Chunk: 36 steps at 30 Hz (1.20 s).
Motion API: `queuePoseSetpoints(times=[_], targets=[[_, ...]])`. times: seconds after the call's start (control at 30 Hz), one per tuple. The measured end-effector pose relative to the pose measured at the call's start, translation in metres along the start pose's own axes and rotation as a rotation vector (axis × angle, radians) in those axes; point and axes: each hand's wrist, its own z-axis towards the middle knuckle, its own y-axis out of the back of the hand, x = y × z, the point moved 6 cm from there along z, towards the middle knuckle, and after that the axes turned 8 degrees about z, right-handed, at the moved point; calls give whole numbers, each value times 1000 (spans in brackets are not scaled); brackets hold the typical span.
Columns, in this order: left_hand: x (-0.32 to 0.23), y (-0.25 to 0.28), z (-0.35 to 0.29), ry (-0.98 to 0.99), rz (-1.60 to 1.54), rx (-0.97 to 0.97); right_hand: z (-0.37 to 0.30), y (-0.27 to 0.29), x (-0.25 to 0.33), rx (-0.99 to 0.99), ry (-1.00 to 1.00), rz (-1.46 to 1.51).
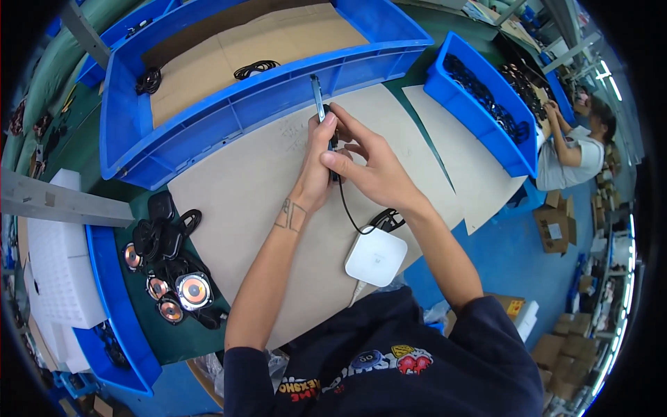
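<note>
Both hands meet above the cardboard sheet (243,208) covering the table. Closed round a slim, phone-like device (318,97) is my left hand (316,160); only the device's narrow silvery edge shows, sticking up past the fingers. My right hand (379,163) is closed at the device's lower part, thumb and fingers pinching the end of a black cable (345,205). The fingers hide where cable and device meet. From there the cable hangs down to a coil (389,220) behind a white square box with rounded corners (376,256).
A long blue bin (229,115) with a few coiled cables stands beyond my hands. Another blue bin (479,118) full of black cables is at right. Round speaker-like parts (194,290) and black cables lie at left. A co-worker (573,149) sits at far right.
</note>
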Motion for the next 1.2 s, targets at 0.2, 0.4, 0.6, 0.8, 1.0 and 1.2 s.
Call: queuePoseSetpoints(times=[0.2,0.4,0.6,0.8,1.0,1.2], targets=[[-6,-1,-5,-9,44,-33,10,2,-5,35,-21,109],[-1,36,8,-179,425,-89,15,-4,-10,147,-180,367],[-22,24,-7,-91,362,-182,29,4,-29,196,-265,766],[-12,29,-2,-46,272,-151,40,19,-39,261,-249,1072],[-1,32,2,-39,111,-107,41,30,-67,226,-373,1285],[-1,25,1,-54,30,-171,38,32,-64,82,-408,1244]])
